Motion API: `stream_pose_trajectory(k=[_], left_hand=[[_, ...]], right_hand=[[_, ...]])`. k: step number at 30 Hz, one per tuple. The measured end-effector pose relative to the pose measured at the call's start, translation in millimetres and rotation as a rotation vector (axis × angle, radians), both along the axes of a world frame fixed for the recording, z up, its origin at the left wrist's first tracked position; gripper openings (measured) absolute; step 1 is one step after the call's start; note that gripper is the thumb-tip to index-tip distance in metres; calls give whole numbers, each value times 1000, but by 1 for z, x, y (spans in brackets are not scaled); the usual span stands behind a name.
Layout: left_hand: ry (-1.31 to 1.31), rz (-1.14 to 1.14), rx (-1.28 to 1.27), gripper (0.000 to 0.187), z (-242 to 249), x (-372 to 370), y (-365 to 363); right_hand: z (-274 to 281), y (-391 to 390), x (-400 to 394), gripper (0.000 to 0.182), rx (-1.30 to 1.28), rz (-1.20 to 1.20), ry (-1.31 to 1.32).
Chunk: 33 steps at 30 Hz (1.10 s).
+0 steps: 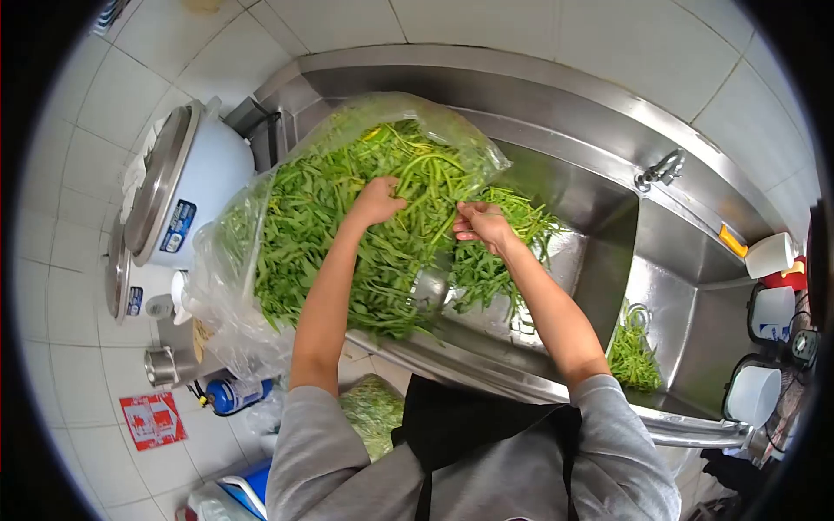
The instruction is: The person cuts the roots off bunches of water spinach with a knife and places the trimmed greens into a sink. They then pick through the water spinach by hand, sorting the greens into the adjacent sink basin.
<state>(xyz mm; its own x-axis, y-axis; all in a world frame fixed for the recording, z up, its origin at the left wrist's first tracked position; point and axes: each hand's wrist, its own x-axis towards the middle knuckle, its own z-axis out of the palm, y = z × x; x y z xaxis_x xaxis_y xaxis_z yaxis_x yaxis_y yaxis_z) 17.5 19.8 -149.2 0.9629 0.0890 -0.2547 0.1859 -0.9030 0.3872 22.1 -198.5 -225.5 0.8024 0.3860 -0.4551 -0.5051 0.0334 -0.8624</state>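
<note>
A big heap of long-stemmed leafy greens (321,234) fills a clear plastic bag (226,286) lying open on the left part of the steel counter. My left hand (377,203) is over the heap, its fingers closed on green stems. Across from it, my right hand (483,226) pinches a thin stem at the edge of the sink basin; the fingertips partly hide it. Beneath the right hand, more loose greens (486,271) lie in the middle basin (599,252).
Another basin on the right holds a small pile of stems (634,356). A tap (662,170) rises behind the basins. Large lidded pots (200,191) stand at left. White containers (754,392) line the right edge. A bag of greens (372,412) sits below the counter.
</note>
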Motion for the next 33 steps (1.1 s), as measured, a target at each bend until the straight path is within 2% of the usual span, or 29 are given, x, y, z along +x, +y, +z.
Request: stream_pose_trajectory(k=[2,3,4,6,8,9,10,12,13,14,16,17,18,20,21,22,23,24,26,28,30,32,33], left_hand=[[129,-8,-350,62,3,3,22],[84,44,-365,60,12,0,19],[84,29,-365,60,25,0,15],[292,-15,-384,61,44,1,4],[86,-81,-280,62,7,4,1],[-27,-152,-152,64,-1,1,-5],[32,-199,-126,65,2,-2,-13],[-59,-280,-38,64,-3,-16,-25],[-149,-387,76,64,-3,-20,-23],[-152,-397,73,64,-1,-17,-19],[275,-272,-335,60,12,-9,-5],[70,-290,-327,49,-6,-11,5],[72,-308,-321,49,-3,-14,8],[-100,-121,-340,35,1,-23,12],[-96,-139,-337,35,-2,-26,17],[-219,-116,-376,31,-6,-28,22],[-342,-91,-416,27,-12,-31,25],[-342,-102,-419,27,-9,-36,24],[-370,-159,-329,25,-3,-44,22],[-385,-215,-286,23,-2,-52,17],[-452,-413,-14,19,-9,-58,2],[-395,-400,-18,23,-18,-61,-6],[-424,-390,-44,25,-21,-64,-7]], right_hand=[[0,24,4,28,5,-64,23],[4,31,6,28,56,-151,72],[6,35,8,28,105,-240,118],[8,39,8,34,65,-290,153],[13,37,13,45,84,-229,294],[18,37,13,65,79,-185,237],[34,40,12,65,78,-196,236],[62,55,15,89,-157,-342,147],[52,63,21,109,-314,-277,55],[35,76,30,116,-445,-236,13],[42,94,35,127,-793,-133,86],[48,97,31,122,-833,-155,121],[46,96,32,122,-827,-173,127],[41,94,33,114,-815,-152,23],[36,88,38,103,-799,-122,6],[43,74,43,103,-801,-137,8],[52,58,48,101,-678,138,41],[55,48,52,99,-543,410,73],[46,60,52,101,-528,369,91],[43,85,36,93,-868,-94,-15],[65,92,19,109,-1072,-48,-31],[69,91,17,101,-1074,-63,-84],[68,83,21,84,-1035,26,-197]])
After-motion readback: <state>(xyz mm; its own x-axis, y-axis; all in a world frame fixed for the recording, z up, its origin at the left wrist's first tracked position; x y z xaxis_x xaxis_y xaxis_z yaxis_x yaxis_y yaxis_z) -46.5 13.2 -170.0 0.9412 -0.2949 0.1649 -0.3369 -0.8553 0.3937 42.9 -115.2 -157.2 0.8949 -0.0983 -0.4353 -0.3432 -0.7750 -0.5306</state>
